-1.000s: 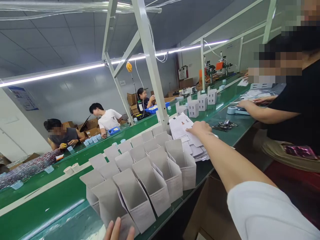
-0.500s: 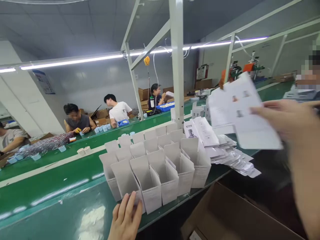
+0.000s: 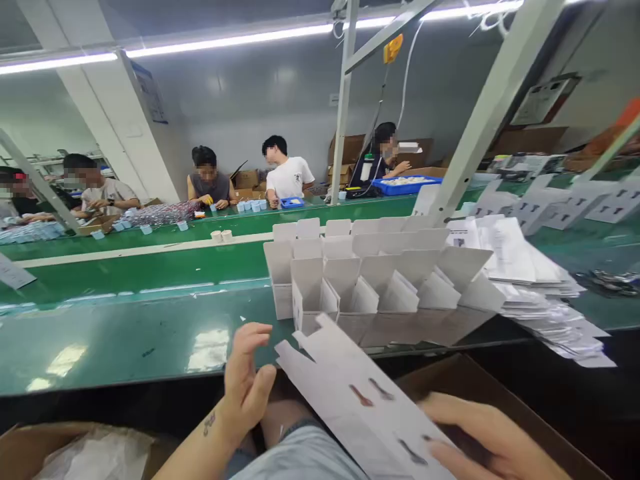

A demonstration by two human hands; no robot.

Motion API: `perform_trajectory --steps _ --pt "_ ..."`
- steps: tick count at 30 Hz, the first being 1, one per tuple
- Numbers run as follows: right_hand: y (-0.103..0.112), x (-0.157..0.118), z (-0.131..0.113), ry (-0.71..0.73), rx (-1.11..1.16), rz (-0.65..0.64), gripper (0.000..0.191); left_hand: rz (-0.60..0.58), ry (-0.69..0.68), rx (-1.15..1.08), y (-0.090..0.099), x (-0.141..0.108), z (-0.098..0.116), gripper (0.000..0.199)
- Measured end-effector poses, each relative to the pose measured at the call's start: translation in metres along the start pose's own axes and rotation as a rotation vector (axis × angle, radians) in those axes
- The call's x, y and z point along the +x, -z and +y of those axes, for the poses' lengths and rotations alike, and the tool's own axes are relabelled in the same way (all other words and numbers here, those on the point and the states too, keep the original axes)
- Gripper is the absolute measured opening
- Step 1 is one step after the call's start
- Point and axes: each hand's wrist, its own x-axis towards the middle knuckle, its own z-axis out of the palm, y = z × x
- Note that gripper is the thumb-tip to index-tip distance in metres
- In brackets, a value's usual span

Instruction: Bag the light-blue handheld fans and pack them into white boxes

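Note:
My right hand (image 3: 480,437) grips a flattened white carton (image 3: 360,393) near its lower end. Small dark and reddish pictures are printed on the carton's face, and its cut flaps point up and left. My left hand (image 3: 250,373) is open just left of those flaps, thumb and fingers apart, holding nothing. Beyond the hands, rows of white boxes (image 3: 350,283) stand upright on the green bench with their tops open. To their right lies a spread pile of flat white cartons and printed sheets (image 3: 540,287).
Below the bench edge sit a brown cardboard box (image 3: 465,380) on the right and another with clear plastic (image 3: 95,453) at lower left. A white metal post (image 3: 495,120) rises behind the boxes. Several co-workers sit across the green conveyor (image 3: 125,267).
The right hand has brought the flat carton from above the pile down in front of me. My left hand has come away from the standing boxes. The view has turned right-to-left and downward.

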Motion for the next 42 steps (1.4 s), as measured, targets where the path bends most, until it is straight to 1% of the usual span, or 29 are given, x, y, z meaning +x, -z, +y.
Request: perform_trajectory --steps 1,2,3,4,5,7,9,10,13,17,18,19,21,23,25,27,28,30,32,33,34,35,36,37,38,39,40,41,42 --pt "-0.011 0.009 -0.005 0.036 0.036 -0.097 0.024 0.043 -0.016 0.050 0.011 -0.001 0.007 0.025" --pt "-0.023 0.020 -0.009 0.071 0.073 -0.185 0.025 0.043 -0.064 0.130 0.020 -0.001 0.013 0.027" --pt "-0.035 0.032 -0.013 0.103 0.110 -0.253 0.026 -0.003 -0.104 0.215 0.026 -0.003 0.018 0.032" --pt "-0.048 0.044 -0.016 0.129 0.143 -0.290 0.026 -0.082 -0.102 0.288 0.030 -0.005 0.021 0.039" --pt "-0.061 0.055 -0.019 0.155 0.174 -0.313 0.027 -0.164 -0.041 0.337 0.031 -0.007 0.022 0.046" --pt "-0.085 0.071 -0.024 0.208 0.210 -0.349 0.026 -0.270 0.197 0.365 0.031 -0.012 0.016 0.061" --pt "-0.106 0.081 -0.026 0.238 0.220 -0.371 0.025 -0.270 0.430 0.356 0.031 -0.018 0.004 0.073" --pt "-0.115 0.084 -0.027 0.246 0.227 -0.382 0.025 -0.251 0.515 0.345 0.033 -0.021 -0.002 0.075" --pt "-0.135 0.090 -0.025 0.244 0.263 -0.407 0.025 -0.202 0.643 0.298 0.044 -0.029 -0.014 0.071" --pt "-0.149 0.100 -0.021 0.219 0.302 -0.378 0.025 -0.261 0.777 0.171 0.059 -0.039 -0.020 0.063" --pt "-0.151 0.102 -0.021 0.218 0.310 -0.365 0.024 -0.249 0.796 0.151 0.062 -0.041 -0.023 0.060" --pt "-0.152 0.105 -0.021 0.221 0.317 -0.358 0.023 -0.200 0.798 0.148 0.065 -0.042 -0.026 0.058" --pt "-0.154 0.108 -0.022 0.239 0.317 -0.354 0.021 -0.007 0.798 0.172 0.071 -0.043 -0.032 0.054" --pt "-0.159 0.108 -0.026 0.287 0.280 -0.339 0.018 0.163 0.894 0.109 0.075 -0.041 -0.036 0.055" --pt "-0.168 0.105 -0.035 0.380 0.205 -0.317 0.018 0.185 1.066 -0.148 0.076 -0.039 -0.034 0.063" --pt "-0.181 0.102 -0.046 0.527 0.099 -0.275 0.025 0.165 1.170 -0.433 0.072 -0.036 -0.027 0.072" --pt "-0.187 0.101 -0.052 0.607 0.043 -0.264 0.029 0.190 1.187 -0.507 0.071 -0.035 -0.022 0.072" --pt "-0.197 0.105 -0.063 0.765 -0.040 -0.267 0.033 0.322 1.200 -0.524 0.070 -0.034 -0.014 0.064" --pt "-0.199 0.117 -0.070 0.815 -0.075 -0.212 0.040 0.451 1.201 -0.553 0.076 -0.034 -0.011 0.054" --pt "-0.198 0.126 -0.071 0.762 -0.078 -0.148 0.049 0.483 1.200 -0.610 0.080 -0.035 -0.012 0.054" --pt "-0.196 0.136 -0.072 0.659 -0.071 -0.084 0.060 0.489 1.194 -0.684 0.086 -0.037 -0.015 0.056" --pt "-0.195 0.147 -0.072 0.522 -0.049 -0.064 0.067 0.474 1.185 -0.746 0.091 -0.040 -0.018 0.059" --pt "-0.194 0.156 -0.072 0.372 -0.008 -0.114 0.067 0.448 1.174 -0.769 0.096 -0.044 -0.023 0.062" --pt "-0.194 0.164 -0.072 0.240 0.049 -0.226 0.060 0.431 1.163 -0.726 0.101 -0.048 -0.028 0.062" --pt "-0.195 0.170 -0.072 0.146 0.108 -0.354 0.049 0.441 1.138 -0.605 0.105 -0.053 -0.033 0.061" --pt "-0.197 0.174 -0.072 0.097 0.151 -0.455 0.037 0.479 1.090 -0.416 0.108 -0.057 -0.037 0.058" --pt "-0.200 0.175 -0.073 0.094 0.168 -0.505 0.029 0.534 1.012 -0.185 0.110 -0.060 -0.040 0.052" --pt "-0.204 0.174 -0.074 0.122 0.158 -0.509 0.026 0.576 0.911 0.039 0.112 -0.061 -0.042 0.045" --pt "-0.207 0.172 -0.075 0.172 0.122 -0.487 0.023 0.578 0.807 0.205 0.112 -0.060 -0.043 0.038"
